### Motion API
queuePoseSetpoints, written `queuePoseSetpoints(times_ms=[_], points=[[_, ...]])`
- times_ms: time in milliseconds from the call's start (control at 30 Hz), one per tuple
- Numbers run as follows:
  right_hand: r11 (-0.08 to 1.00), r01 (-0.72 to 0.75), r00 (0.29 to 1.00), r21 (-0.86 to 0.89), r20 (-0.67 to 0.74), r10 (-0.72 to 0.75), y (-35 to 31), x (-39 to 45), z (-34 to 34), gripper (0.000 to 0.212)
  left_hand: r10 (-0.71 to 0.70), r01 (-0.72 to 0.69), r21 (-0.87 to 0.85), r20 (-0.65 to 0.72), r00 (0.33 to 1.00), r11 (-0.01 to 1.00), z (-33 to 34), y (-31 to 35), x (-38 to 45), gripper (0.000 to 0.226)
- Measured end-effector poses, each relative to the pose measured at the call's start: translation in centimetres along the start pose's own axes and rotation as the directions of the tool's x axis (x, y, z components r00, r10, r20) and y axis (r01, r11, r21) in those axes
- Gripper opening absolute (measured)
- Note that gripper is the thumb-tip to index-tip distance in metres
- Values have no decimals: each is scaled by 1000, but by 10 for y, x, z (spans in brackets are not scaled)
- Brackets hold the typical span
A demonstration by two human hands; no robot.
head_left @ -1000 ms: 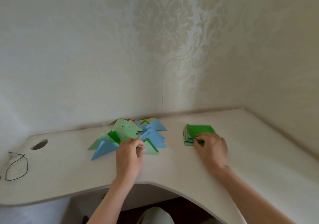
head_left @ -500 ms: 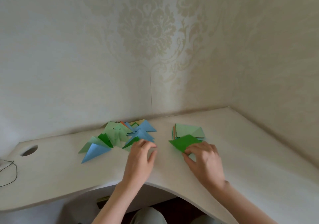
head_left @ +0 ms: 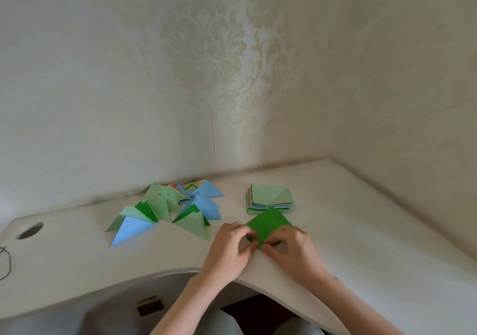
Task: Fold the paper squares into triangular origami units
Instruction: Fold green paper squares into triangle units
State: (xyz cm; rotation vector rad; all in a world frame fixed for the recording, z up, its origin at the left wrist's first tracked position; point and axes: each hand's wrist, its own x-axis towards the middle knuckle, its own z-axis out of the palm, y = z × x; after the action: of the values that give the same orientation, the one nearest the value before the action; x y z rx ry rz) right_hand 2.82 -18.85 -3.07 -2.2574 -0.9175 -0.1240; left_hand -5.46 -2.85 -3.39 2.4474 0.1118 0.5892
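My left hand point(head_left: 228, 247) and right hand point(head_left: 291, 248) both pinched the near corner of the dark green square point(head_left: 268, 225), flat on the desk point(head_left: 361, 231), just near of the paper stack point(head_left: 271, 198). Folded triangles point(head_left: 167, 208) lay left.

Open tabletop to the right, paper clutter to the left and behind

Bare tabletop point(head_left: 374, 231) stretched right of the hands, bounded by the walls point(head_left: 400, 102) at the corner — a stack of squares point(head_left: 271, 199) sat just behind the green sheet point(head_left: 268, 222), and the folded triangles point(head_left: 167, 208) spread across the left, with a cable hole point(head_left: 29, 230) and a wire point(head_left: 5, 262) at the far-left edge.
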Motion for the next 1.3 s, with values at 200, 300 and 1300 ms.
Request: queuePoseSetpoints(times_ms=[200,300,1300], points=[[987,-136,990,81,53,132,-7,4,-5,12,-12,12,1,-16,1000,1000,5,4,4,11],[974,-199,978,108,78,191,-9,6,-6,15,-32,32,19,-3,999,999,7,5,6,14],[984,-30,965,173,261,-16,-2,1,-27,14,-62,58,-163,-20,998,985,-7,-5,-4,41]])
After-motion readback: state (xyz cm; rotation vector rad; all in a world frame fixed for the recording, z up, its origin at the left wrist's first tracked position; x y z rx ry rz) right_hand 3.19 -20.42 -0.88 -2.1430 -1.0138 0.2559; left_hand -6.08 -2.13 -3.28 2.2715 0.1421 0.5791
